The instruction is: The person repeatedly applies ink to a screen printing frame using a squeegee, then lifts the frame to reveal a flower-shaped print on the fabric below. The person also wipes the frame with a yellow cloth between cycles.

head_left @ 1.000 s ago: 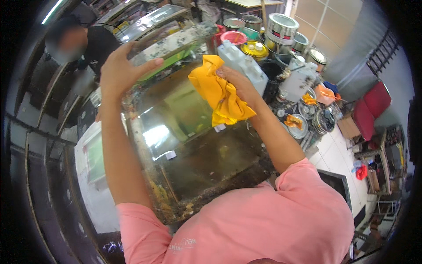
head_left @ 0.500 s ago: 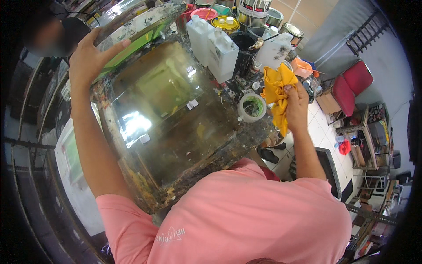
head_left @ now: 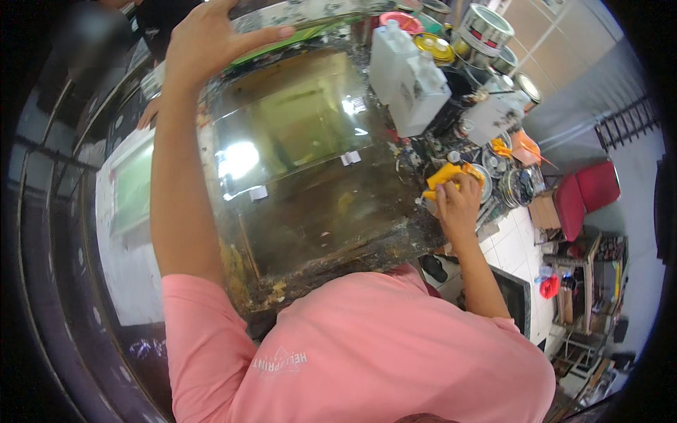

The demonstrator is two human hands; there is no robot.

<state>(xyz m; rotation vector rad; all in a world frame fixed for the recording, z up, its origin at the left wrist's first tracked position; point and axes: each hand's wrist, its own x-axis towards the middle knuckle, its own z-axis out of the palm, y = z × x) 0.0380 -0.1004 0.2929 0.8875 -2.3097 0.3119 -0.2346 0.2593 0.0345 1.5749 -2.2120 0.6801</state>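
Note:
At the far left of the worktable, my left hand grips the edge of a raised, tilted screen frame with a green strip along it, thumb stretched along its side. Under it lies a shiny glass-like sheet over a greenish rectangle, with small white tabs at its near edge. My right hand holds a bunched yellow cloth low at the table's right side. The cloth and fingers mostly hide the round pot there, so I cannot tell whether they touch inside it.
White plastic jugs and paint tins crowd the far right of the table. A white sheet with a green panel lies to the left, near another person's hand. A red chair stands farther right.
My right hand has lowered the yellow cloth to the round pot, bunching it smaller. My left hand still holds the frame up. The whole view has shifted, moving the table rightward.

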